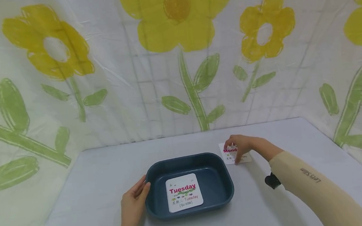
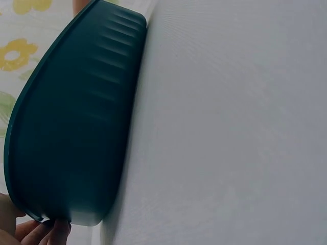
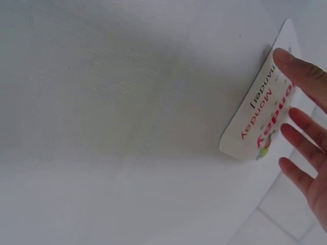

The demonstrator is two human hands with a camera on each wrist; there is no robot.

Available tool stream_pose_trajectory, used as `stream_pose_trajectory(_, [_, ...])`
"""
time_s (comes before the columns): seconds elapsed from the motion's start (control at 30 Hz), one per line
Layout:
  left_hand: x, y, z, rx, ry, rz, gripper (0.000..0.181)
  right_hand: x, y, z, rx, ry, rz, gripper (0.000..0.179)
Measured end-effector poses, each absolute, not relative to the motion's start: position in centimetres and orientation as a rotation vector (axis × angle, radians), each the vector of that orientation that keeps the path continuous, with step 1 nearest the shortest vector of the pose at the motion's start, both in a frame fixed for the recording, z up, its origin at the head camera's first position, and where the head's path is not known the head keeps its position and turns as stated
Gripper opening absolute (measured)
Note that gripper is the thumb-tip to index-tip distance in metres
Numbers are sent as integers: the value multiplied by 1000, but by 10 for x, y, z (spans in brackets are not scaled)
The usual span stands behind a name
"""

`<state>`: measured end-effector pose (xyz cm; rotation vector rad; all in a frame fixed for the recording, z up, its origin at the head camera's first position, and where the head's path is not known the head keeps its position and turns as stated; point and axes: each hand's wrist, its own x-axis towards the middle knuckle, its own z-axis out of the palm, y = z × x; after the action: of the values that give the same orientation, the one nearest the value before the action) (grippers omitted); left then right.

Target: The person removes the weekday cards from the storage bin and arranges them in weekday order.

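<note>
A dark blue-green rectangular tray (image 1: 218, 185) stands on the table. My left hand (image 1: 132, 203) pinches its left rim, thumb on top and fingers at the outside; the left wrist view shows fingertips (image 2: 60, 230) against the tray's outer wall (image 2: 76, 117). Inside the tray, toward the left, lies a white "Tuesday" word card (image 1: 185, 196). To the right of the tray, my right hand (image 1: 243, 144) hovers over a white "Monday" card (image 1: 228, 158), partly covering it. In the right wrist view its fingers are spread above the card (image 3: 245, 127), thumb near one edge.
A pale cloth covers the table (image 1: 88, 193). Behind and beside it hangs a white curtain (image 1: 116, 115) printed with yellow flowers. A dark round object (image 1: 272, 181) shows at the right wrist, beside the beige sleeve (image 1: 316, 187).
</note>
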<state>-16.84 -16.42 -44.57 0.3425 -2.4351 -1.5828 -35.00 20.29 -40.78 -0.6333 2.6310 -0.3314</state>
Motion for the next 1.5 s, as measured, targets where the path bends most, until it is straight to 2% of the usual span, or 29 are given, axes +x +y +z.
stream_pose_trajectory(0.27, [-169,-163,-445,337,-2428,-1577,45,-350,204,-393,-609,2599,-322,46])
stream_pose_trajectory(0.8, [-165,-164,-445,413,-2480,-1565,46,-333,190,-365,-708,2548,-392,56])
stream_pose_trajectory(1.13, [-164,-164,-445,415,-2468,-1557,45,-327,163,-343,-955,2638,-441,48])
stream_pose_trajectory(1.5, [-165,-164,-442,437,-2438,-1552,41,-301,120,-327,-1120,2485,-553,49])
